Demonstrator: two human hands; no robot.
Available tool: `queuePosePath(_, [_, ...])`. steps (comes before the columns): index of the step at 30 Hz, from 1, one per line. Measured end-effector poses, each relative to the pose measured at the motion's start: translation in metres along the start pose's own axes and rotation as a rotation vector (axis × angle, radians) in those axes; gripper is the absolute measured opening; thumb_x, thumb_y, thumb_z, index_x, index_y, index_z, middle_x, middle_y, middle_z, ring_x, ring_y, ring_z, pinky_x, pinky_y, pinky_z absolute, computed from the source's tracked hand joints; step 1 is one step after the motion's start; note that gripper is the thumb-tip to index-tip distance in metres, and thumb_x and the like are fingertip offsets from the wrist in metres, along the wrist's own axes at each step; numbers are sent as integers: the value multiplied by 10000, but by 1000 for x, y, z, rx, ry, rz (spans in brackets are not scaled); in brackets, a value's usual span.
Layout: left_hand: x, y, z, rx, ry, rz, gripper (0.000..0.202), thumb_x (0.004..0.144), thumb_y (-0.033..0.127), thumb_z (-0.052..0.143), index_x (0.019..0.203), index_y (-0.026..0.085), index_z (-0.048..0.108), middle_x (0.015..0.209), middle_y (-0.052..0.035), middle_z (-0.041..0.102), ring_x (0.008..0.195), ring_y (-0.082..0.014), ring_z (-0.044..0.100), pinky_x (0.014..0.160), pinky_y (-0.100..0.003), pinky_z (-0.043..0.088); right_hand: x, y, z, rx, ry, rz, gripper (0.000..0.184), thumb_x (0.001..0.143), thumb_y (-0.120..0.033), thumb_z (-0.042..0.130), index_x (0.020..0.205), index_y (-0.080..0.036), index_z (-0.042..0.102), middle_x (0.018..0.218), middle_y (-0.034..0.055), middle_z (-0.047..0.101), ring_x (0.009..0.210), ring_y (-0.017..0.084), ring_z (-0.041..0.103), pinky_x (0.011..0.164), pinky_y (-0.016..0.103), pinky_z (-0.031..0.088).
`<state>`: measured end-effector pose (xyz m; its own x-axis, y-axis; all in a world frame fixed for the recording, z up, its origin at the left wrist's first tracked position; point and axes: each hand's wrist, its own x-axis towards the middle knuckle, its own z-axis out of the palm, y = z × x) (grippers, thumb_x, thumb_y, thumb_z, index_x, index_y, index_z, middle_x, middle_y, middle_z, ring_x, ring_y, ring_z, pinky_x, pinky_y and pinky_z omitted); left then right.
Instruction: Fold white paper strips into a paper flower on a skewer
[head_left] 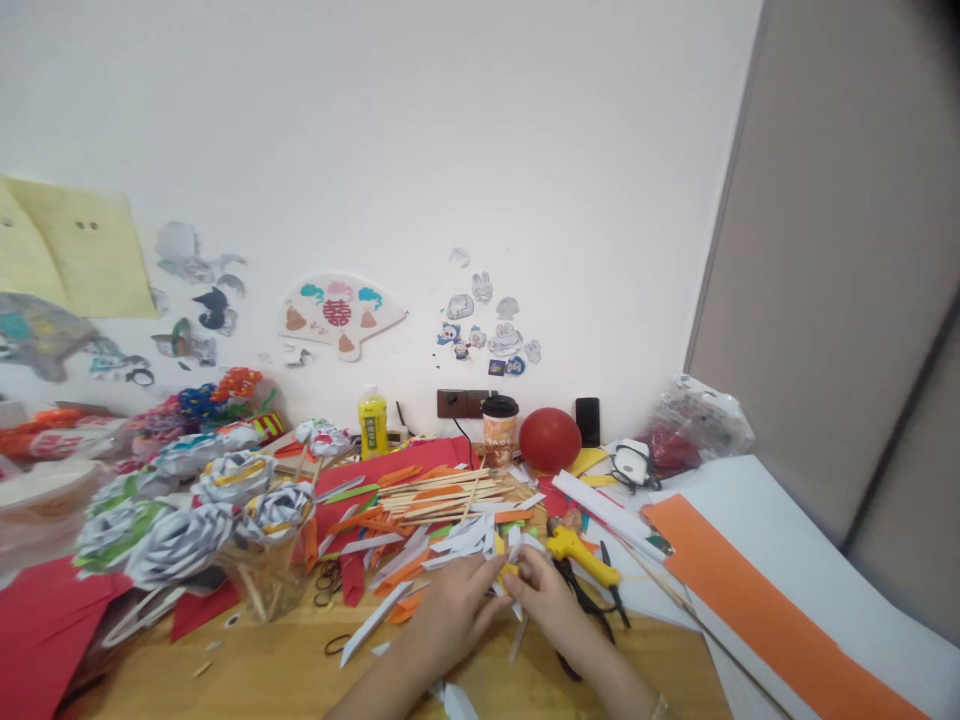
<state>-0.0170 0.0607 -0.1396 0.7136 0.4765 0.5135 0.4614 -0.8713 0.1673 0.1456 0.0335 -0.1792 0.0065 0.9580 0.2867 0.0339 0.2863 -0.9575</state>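
My left hand [448, 612] and my right hand [549, 598] meet over the wooden table [262, 670], fingers pinched together on a small folded piece of white and yellow paper [507, 575]. White paper strips [373, 622] and orange strips [405, 605] lie scattered around both hands. A yellow glue gun [579, 552] lies just right of my right hand, with black scissors [611, 600] beside it. A bundle of wooden sticks [439, 492] rests behind the hands.
Paper roses in a clear jar [262, 585] stand at left on red paper [45, 620]. At the back are a yellow glue bottle [372, 423], a lidded cup [499, 428] and a red ball [550, 439]. An orange sheet [757, 610] lies right.
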Motion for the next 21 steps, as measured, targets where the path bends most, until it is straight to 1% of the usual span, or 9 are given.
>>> queuePosePath(4, [0,-3,2,19,7,31,339,836,331,472,1149,205,502,891,-81,649,812,-207,593,689,-297,473,-2,-6,0,31,-19,12,356,728,-510,567,884,-195,510,658,-30,497,622,132,489,595,246,402])
queuePosePath(7, [-1,-5,3,-4,35,29,341,829,330,486,1147,208,501,909,-77,647,827,-204,591,708,-301,474,-5,-16,-1,71,-60,28,318,752,-481,556,885,-197,504,647,-32,493,616,131,496,617,256,405])
queuePosePath(10, [-3,-6,5,-10,56,53,363,832,318,483,1179,214,477,914,-77,646,827,-204,592,707,-302,475,-6,-22,-1,91,-69,39,319,737,-477,577,882,-200,511,650,-34,496,631,135,513,625,258,414])
queuePosePath(16, [-2,-6,3,3,52,58,394,837,347,468,1210,222,455,939,-83,653,825,-206,600,705,-303,473,-4,-15,-1,40,-28,73,361,708,-495,597,907,-201,530,665,-26,519,665,149,525,622,257,415])
queuePosePath(21, [-1,-5,0,52,34,73,374,850,347,437,1206,236,468,882,-72,650,785,-199,595,678,-297,472,-6,-17,-2,59,-27,86,367,719,-503,580,934,-209,534,680,-12,532,698,170,546,640,280,426])
